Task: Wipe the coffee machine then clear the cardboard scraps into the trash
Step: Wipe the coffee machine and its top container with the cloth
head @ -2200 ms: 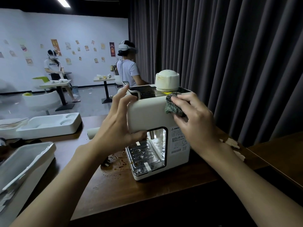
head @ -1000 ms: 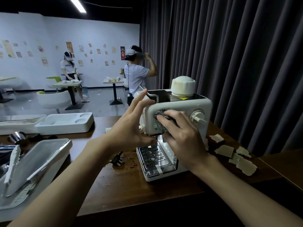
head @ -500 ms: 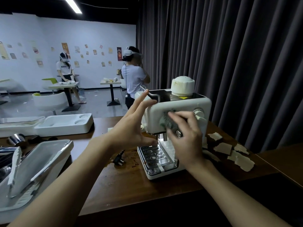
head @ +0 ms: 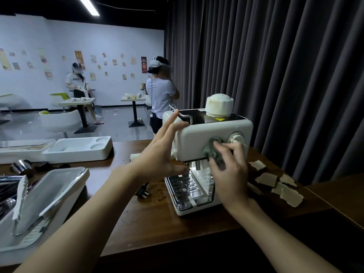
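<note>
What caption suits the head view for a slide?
Left hand steadies a white coffee machine while the right hand wipes its front with a grey cloth; cardboard scraps lie beside it.

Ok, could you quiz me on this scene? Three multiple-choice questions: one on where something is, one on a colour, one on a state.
1. Where are the cardboard scraps?
A. in a white tray
B. on the table beside the coffee machine
C. on top of the machine

2. What colour is the machine's body?
A. red
B. black
C. white

3. What is the cloth's state?
A. folded on the table
B. pressed to the machine's front by the right hand
C. hanging off the table edge

Answers: 1 B, they lie on the wood next to its base; 2 C, its casing is white; 3 B, the hand grips it beside the dial.
</note>
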